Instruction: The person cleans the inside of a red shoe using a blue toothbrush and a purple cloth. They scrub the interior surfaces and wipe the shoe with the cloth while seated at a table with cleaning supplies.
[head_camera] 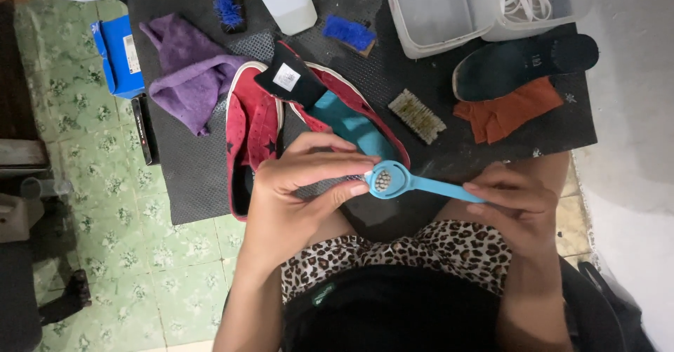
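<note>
Small light-blue plastic brush with a round head and slim handle (411, 183): held level above the lap, just in front of the near edge of the dark mat. Round head points to 9 o'clock, handle runs toward 3 o'clock. Short pale bristles show in the head, facing up.

Right hand (516, 208): fingers closed around the handle's tail end, thumb on top. Grip looks firm. Left hand (302, 183): thumb and fingertips (354, 164) pinched onto the head from 9 o'clock, touching the rim beside the bristles.

Judgement: the work at this moment is on the brush head itself, with the fingers working at the bristles. To do it well, keep the right hand steady as the anchor and let only the left fingertips move; keep the bristles turned up toward the eye; press lightly, since the thin neck could flex.

Surroundings: at 12 o'clock of the brush, touching nothing, a red suede low sneaker with white sole rim and teal lining (295, 113), tongue folded out, lying on the black textured mat (189, 176). Further out: crumpled purple cloth (186, 74) at 10 o'clock, tan-bristled wooden scrub brush (417, 116) at 1 o'clock, dark insole (526, 64) and orange cloth (509, 109) at 2 o'clock. Clear plastic tub (439, 11) at the far edge.
</note>
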